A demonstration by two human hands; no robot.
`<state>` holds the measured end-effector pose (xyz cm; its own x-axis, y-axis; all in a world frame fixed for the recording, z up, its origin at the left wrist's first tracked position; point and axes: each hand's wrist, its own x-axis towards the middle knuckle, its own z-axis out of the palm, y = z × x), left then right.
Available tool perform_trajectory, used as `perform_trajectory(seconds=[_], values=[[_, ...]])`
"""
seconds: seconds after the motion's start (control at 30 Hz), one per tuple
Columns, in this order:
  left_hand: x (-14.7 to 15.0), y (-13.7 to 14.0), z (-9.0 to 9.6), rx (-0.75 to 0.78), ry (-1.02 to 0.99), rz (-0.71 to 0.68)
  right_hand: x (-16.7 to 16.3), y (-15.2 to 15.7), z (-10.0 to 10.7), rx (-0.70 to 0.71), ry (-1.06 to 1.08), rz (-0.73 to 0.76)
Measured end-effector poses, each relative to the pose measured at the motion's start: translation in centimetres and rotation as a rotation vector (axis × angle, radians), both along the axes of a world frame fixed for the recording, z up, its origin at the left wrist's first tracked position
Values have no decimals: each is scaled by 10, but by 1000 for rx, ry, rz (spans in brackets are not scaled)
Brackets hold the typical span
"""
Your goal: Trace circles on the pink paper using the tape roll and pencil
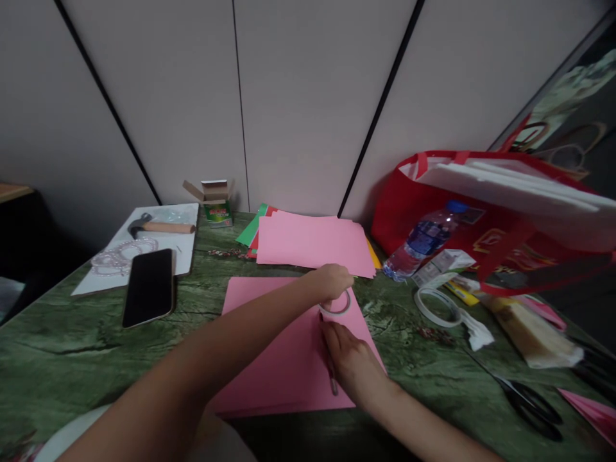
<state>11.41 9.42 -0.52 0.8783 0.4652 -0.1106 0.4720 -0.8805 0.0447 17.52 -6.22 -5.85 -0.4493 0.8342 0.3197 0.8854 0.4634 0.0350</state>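
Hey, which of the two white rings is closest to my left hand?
The white ring over the near pink paper stack, right at your left hand; the other white ring lies on the green wood-patterned table, near the clear blue-capped plastic bottle.

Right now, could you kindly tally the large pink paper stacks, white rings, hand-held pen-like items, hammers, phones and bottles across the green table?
Large pink paper stacks: 2 (near stack, far stack)
White rings: 2 (central ring, right-side ring)
Held pen-like item: 1
Hammer: 1
Phone: 1
Bottle: 1
Total: 8
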Motion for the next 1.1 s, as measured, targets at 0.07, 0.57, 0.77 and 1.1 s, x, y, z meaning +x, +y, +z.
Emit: perform_trajectory(seconds=[0.07,0.57,0.77,1.1], values=[[-1,-1,2,-14,35,-24,10,-8,-1,44,45,19],[-44,-19,11,-93,43,-100,50,-26,-3,13,243,-10],[-60,-24,-8,-315,-293,-42,38,-41,5,-87,309,171],[-80,-2,-3,-480,-736,205,32,-44,-4,-16,178,242]])
